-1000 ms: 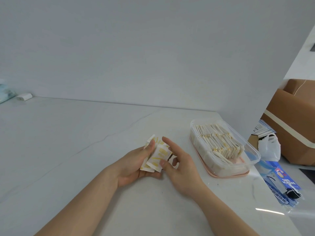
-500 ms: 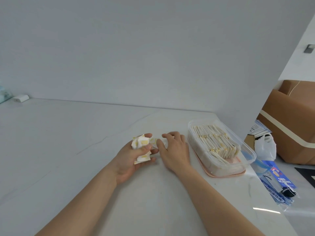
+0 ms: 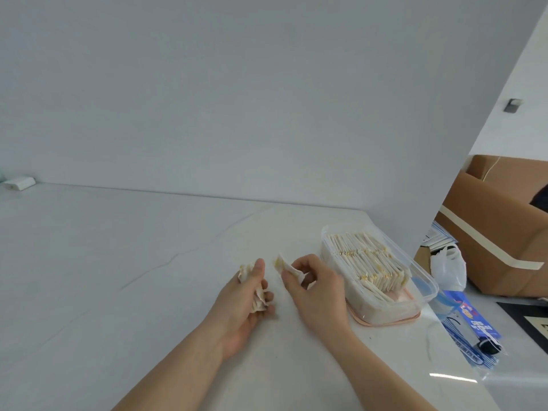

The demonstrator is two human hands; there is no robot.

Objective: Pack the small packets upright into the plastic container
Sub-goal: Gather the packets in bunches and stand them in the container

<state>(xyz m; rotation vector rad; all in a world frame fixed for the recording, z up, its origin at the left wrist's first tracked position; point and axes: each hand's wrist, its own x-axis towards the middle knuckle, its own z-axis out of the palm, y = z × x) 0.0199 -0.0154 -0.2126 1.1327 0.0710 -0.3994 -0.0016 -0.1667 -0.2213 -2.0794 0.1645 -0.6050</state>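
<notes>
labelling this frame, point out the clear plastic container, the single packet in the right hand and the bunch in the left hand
clear plastic container point(image 3: 422, 272): head view, bare right wall
single white packet point(image 3: 281, 263): head view, free end
bunch of white packets point(image 3: 258, 298): head view, lower edge

- Setting: plain indoor packing or storage corner; exact type cannot be determined.
- White marble-look table point(image 3: 118, 277) against a bare white wall point(image 3: 237, 99).
- Taped cardboard box point(image 3: 498, 232), white plastic bag point(image 3: 447, 268) and printed pouches point(image 3: 471, 330) at right of frame.
</notes>
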